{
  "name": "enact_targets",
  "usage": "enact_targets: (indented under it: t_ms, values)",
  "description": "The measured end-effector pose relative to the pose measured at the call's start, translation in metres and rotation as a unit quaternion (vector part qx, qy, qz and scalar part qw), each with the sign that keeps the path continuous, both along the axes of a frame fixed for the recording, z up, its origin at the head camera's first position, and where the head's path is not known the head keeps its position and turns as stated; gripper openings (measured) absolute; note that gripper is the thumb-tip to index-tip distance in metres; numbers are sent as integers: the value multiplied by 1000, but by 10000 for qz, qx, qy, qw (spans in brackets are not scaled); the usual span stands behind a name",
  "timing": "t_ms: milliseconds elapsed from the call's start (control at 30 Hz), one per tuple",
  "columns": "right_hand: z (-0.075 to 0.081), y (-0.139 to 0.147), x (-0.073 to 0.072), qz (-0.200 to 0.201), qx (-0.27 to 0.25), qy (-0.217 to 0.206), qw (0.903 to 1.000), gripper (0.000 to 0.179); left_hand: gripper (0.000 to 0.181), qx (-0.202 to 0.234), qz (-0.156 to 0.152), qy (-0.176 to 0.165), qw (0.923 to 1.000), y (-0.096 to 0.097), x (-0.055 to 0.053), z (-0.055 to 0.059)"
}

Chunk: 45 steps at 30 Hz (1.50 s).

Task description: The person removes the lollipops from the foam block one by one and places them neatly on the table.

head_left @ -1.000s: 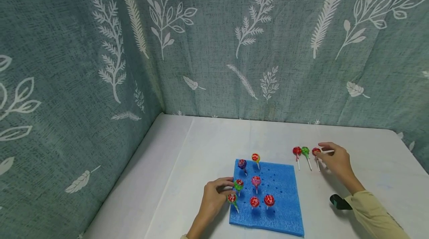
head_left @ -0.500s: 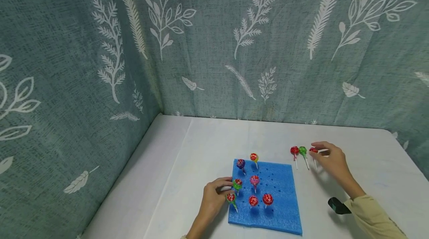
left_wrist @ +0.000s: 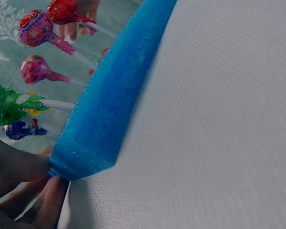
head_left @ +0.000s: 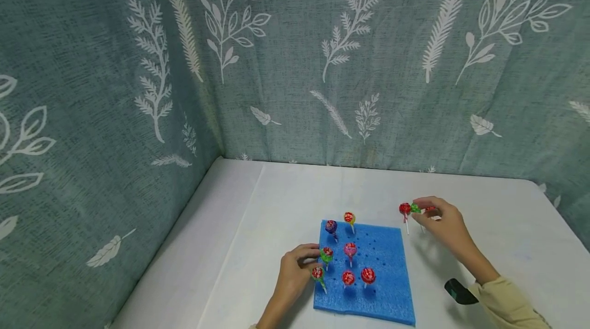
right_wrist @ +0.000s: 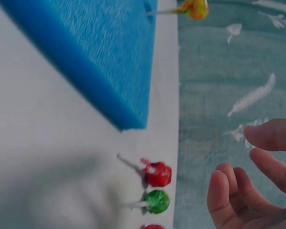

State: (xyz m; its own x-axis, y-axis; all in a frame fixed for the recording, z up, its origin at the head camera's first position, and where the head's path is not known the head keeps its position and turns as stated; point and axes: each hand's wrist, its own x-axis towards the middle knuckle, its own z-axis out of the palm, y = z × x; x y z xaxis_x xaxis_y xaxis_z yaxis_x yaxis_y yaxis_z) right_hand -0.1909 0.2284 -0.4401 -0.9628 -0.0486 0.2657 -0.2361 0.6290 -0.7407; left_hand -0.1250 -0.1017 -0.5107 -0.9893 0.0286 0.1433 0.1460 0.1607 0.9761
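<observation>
Grey-green curtain printed with white leaves filled the top of the head view, and a white table spread below it. Toward the lower centre lay a blue foam slab with seven lollipops standing in it, mostly toward its left and front. Right of the slab's far corner, a red lollipop, a green lollipop and a second red lollipop lay in a row on the table, the last cut off by the bottom edge of the right wrist view. The right hand hung over that row, thumb and forefinger parted, gripping nothing; the right wrist view showed its fingers apart from the candy. At lower centre the left hand pinched the slab's left edge.

Each lollipop looked light, with a hard round head, a slick crinkled wrapper and a thin, stiff stick. The likeliest hold was a light pinch just under the head, since the wrapper might slip and low sideways force could bend the stick. The foam seemed soft and light, apt to slide unless steadied by its rim.
</observation>
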Motion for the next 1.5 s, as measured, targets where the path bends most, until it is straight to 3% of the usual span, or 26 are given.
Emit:
enact_targets:
  t_ms: [367,767,1033,1500]
  values:
    - [11,-20,8,458,-510,-308,9972,33,26,53,13,-50,10000,0,1,3]
    - [11,-46,3,537,-350,-346,9973,36,26,48,4,-122,9999,-1,-1,1]
    - [4,-63,-2,684,-334,-57,9971,31,24,196,-26,-89,9998,0,8,22]
    - [0,-84,-8,1021,-587,-334,9925,31,22,170,-46,-244,9995,2,10,35]
